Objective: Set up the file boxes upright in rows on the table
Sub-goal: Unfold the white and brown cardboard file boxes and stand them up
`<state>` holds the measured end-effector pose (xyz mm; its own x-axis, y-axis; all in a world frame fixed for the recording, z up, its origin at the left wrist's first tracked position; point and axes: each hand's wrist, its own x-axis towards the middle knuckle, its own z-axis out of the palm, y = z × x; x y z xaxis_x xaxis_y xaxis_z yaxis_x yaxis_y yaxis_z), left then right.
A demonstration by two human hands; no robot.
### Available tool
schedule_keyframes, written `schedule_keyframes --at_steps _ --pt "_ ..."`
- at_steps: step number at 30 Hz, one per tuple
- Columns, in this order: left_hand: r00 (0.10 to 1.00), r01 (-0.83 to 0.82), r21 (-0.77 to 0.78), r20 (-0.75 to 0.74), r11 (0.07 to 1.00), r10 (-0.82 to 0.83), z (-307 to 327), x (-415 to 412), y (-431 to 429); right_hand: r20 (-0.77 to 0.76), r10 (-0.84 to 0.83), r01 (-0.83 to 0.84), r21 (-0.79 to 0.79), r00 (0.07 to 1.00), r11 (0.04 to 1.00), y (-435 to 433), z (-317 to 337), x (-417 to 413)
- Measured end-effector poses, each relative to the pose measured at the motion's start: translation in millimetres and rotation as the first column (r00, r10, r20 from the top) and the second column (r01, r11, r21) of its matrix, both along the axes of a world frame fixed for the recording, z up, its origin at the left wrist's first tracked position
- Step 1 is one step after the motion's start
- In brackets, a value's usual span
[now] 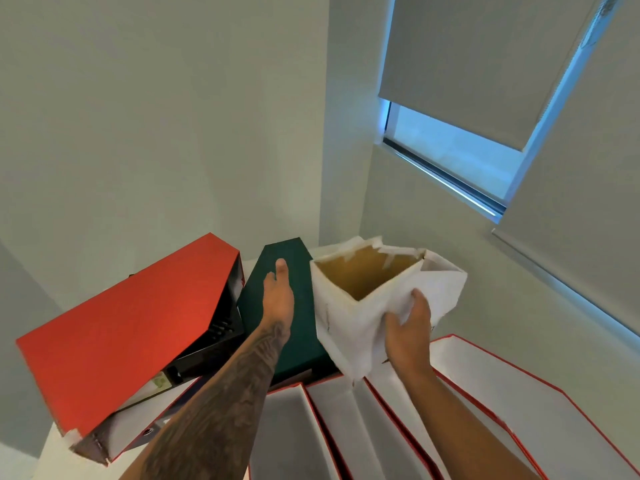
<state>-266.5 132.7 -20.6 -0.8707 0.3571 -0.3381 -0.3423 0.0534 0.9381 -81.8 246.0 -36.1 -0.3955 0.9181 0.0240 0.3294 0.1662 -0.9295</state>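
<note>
Several red-edged boxes [398, 427] stand in a row nearest us, open tops up, their lower parts cut off by the frame's bottom edge. We see a red box [117, 327] at left, tilted over a black binder [214, 341] that it mostly hides. Behind the row a dark green box [298, 323] stands upright. Right of it sits a white paper-wrapped box [349, 327], tilted, its torn top showing a brown inside. Our left hand [278, 292] lies flat and open on the green box's top; its fingers are hidden beyond the palm. Our right hand [408, 327] is closed on the white box's near corner, crumpling the paper. Little of the table [52, 455] shows, only a white patch at lower left. Beyond are a grey wall [156, 116] and a window [457, 150], its blind [485, 57] mostly down.
</note>
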Motion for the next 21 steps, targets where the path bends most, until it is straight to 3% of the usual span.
schedule_keyframes --at_steps 2,5,7,14,21 --pt "0.992 0.115 0.046 0.052 0.992 -0.118 1.0 4.8 3.9 -0.13 -0.06 0.043 -0.134 0.99 0.99 6.6 19.3 -13.5" --pt "0.958 0.269 0.1 0.077 0.958 -0.277 4.1 14.2 10.4 -0.142 -0.067 0.035 -0.217 0.988 0.976 4.6 41.2 -25.8" --pt "0.956 0.27 0.093 0.091 0.958 -0.278 3.4 16.6 14.4 -0.166 -0.057 0.011 -0.265 0.984 0.964 -1.6 49.9 -29.3" --pt "0.952 0.291 0.065 0.075 0.955 -0.295 25.8 33.5 3.4 -0.045 0.133 -0.14 -0.246 0.99 0.959 -15.7 62.1 -26.0" --pt "0.936 0.349 0.06 0.025 0.935 -0.351 64.2 56.5 -24.1 -0.162 0.22 -0.251 -0.205 0.962 0.946 -34.4 95.7 3.3"
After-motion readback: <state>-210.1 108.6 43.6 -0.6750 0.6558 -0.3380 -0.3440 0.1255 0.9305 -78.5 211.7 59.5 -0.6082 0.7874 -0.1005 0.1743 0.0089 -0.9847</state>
